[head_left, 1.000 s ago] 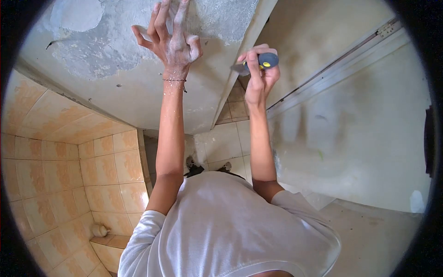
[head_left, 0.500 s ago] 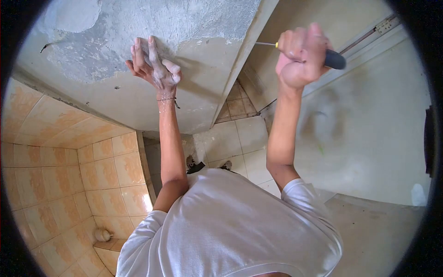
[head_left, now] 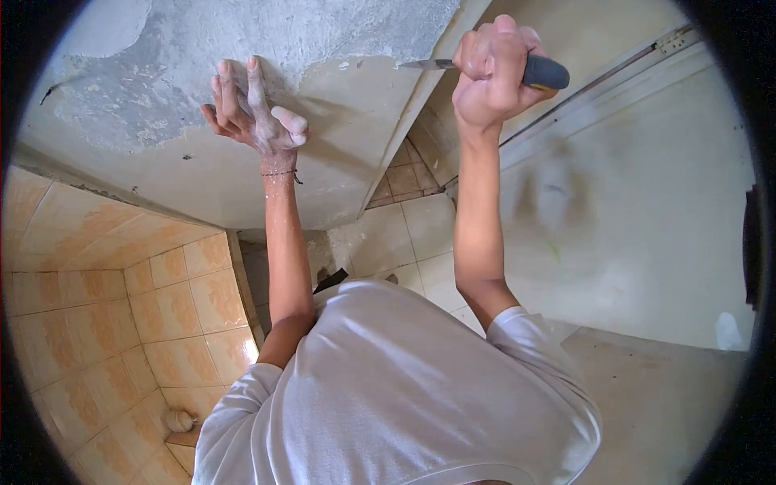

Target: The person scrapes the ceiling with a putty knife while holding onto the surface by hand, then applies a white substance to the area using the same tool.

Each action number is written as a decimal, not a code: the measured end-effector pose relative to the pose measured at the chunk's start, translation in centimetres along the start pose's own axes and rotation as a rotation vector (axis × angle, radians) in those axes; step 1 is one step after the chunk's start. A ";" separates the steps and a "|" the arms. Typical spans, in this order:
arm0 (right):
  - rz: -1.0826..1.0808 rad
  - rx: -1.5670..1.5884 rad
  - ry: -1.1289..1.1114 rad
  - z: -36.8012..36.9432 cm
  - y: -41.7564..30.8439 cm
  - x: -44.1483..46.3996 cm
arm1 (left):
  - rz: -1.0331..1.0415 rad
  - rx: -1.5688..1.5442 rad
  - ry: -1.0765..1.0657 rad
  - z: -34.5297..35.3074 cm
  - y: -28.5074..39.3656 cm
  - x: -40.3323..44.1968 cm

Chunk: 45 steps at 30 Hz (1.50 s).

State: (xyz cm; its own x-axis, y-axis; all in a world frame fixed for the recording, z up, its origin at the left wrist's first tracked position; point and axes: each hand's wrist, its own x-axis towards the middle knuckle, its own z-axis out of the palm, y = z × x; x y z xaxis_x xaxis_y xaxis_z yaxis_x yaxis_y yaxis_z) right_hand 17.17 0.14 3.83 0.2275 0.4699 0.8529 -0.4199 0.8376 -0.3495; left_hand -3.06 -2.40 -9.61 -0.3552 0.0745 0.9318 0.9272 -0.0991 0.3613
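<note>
My left hand [head_left: 257, 117], dusted with white powder, rests against the wall [head_left: 347, 121] with its fingers spread. Around and above it the paint is gone, and a rough grey patch [head_left: 194, 81] shows. My right hand [head_left: 497, 77] is wrapped round the dark handle of a scraper [head_left: 546, 73]. Its thin metal blade points left, and the tip is at the wall's right edge, beside the border between the grey patch and the remaining paint. Whether the blade touches the surface I cannot tell.
Orange-patterned tiles [head_left: 174, 311] cover the lower left, with a small round white object [head_left: 178, 419] by a ledge. A pale panel [head_left: 630, 218] stands at the right, below a metal rail [head_left: 582, 95]. Floor tiles [head_left: 380, 242] show between my arms.
My right hand has moved up and turned, bringing the scraper from beside the wall's edge to its upper part. My left hand has slid down and to the left.
</note>
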 end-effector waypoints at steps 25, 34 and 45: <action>-0.153 0.053 -0.177 -1.2 1.8 -0.8 | 0.041 -0.028 0.058 0.4 -0.2 -0.1; -0.263 -0.028 -0.183 -2.1 0.8 1.4 | -0.015 -0.016 0.020 0.1 0.2 0.0; 0.007 -0.100 -0.016 2.2 -1.0 0.0 | 0.068 0.035 0.069 0.7 -0.4 -0.1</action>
State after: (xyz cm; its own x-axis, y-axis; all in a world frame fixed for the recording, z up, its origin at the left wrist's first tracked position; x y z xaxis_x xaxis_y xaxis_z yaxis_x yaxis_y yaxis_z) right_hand 15.64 -1.32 5.05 0.2103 0.4720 0.8561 -0.3310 0.8584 -0.3919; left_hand -3.28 -1.71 -9.88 -0.2978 0.0004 0.9546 0.9525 -0.0667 0.2972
